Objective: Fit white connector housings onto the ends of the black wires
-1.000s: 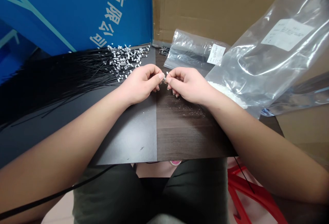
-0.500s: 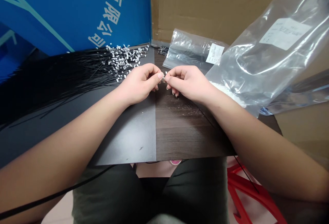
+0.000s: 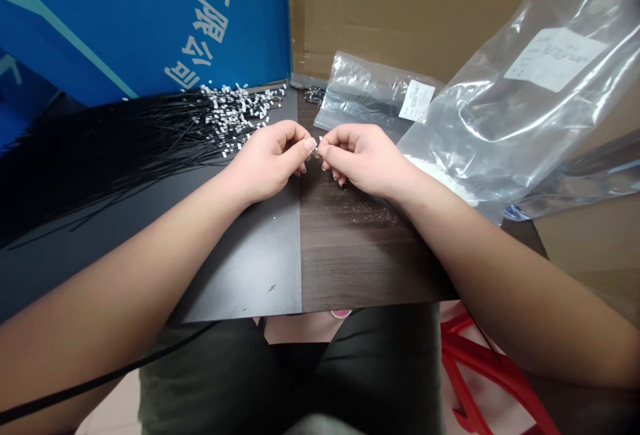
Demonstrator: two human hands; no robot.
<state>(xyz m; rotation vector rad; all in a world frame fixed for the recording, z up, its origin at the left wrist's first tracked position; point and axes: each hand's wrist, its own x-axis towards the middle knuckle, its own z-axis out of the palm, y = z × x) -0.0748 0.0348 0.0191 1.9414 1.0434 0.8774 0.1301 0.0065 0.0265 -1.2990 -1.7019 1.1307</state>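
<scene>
My left hand and my right hand meet over the table, thumb and index finger of each pinched together and almost touching. Between the fingertips shows a tiny white connector, mostly covered, which the left fingers grip. From the right hand a thin black wire trails beneath the forearm and past the table's front edge; its end at the fingertips is hidden. Behind my left hand lies a large bundle of black wires with many white connectors on their ends.
A clear plastic bag with white pieces leans at the right. Behind my hands lies a smaller labelled bag. A blue panel and a cardboard box stand at the back. Below the table is a red stool.
The whole view has shifted slightly, with everything a little further left and up. Both hands keep the same pinch, fingertips close together.
</scene>
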